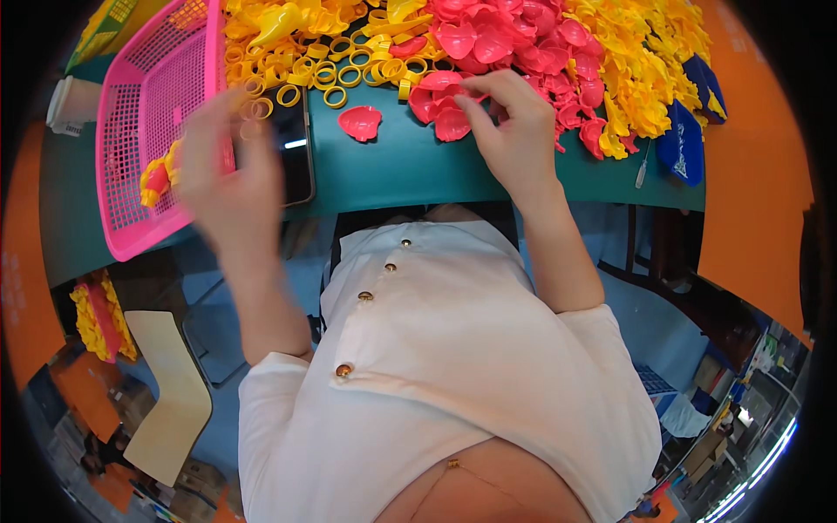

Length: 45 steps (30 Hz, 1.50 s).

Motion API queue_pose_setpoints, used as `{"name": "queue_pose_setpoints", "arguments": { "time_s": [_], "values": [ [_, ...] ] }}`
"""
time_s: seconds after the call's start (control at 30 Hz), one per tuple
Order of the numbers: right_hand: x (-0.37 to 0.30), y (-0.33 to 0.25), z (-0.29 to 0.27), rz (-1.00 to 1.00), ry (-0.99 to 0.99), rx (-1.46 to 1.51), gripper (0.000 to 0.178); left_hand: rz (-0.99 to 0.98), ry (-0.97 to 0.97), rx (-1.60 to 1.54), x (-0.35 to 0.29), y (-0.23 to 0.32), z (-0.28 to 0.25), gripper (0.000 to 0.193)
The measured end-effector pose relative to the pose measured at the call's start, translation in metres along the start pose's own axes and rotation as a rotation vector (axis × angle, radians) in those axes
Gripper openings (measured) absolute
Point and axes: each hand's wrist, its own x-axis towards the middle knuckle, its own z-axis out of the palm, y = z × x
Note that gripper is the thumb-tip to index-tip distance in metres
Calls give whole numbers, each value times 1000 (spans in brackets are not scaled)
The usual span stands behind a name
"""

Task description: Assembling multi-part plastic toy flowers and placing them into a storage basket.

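Observation:
My left hand (222, 170), smeared by motion, is over the near right edge of the pink mesh basket (122, 231) and the dark phone (296, 148). Whether it holds anything cannot be made out. In the basket lies a small yellow-and-pink plastic piece (155, 183). At the front of the pink pile, my right hand (513, 126) has its thumb and forefinger closed at the edge of a pink plastic shell (452, 124). A single pink shell (360, 124) lies apart on the green table (392, 174), between my hands. Several yellow rings (336, 96) are loose beyond it.
Heaps of yellow parts (645, 52) and pink shells (514, 30) cover the far side. A small screwdriver (643, 166) and blue pouches (680, 144) lie at the right edge. A paper cup (74, 105) stands left of the basket. A cream chair back (166, 392) is at lower left.

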Motion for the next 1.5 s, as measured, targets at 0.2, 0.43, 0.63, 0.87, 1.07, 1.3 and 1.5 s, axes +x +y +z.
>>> {"name": "queue_pose_setpoints", "arguments": {
  "time_s": [0.2, 0.43, 0.63, 0.87, 1.07, 1.3, 1.5],
  "values": [
    [31, -11, 18, -229, 37, -111, 12, 163, 111, 283, 41, -8, 68, 36],
    [40, -23, 15, -157, -35, 67, 12, -268, -369, 565, 98, 33, 73, 40],
    [31, -5, 3, 46, -91, 186, 12, 156, -295, 387, 89, -69, 92, 44],
    [12, 0, -18, 160, -8, 398, 15, -80, -76, -132, 50, 11, 55, 49],
    [-21, -29, -16, 506, -297, 1112, 33, -155, -311, -1132, -58, 43, 62, 59],
    [-46, -16, -24, 404, -258, 618, 19, -636, -657, -1352, -80, 62, 40, 81],
    [-34, -8, -39, 222, -142, 382, 19, -1069, -911, -1355, -84, 50, 42, 35]
  ]
}}
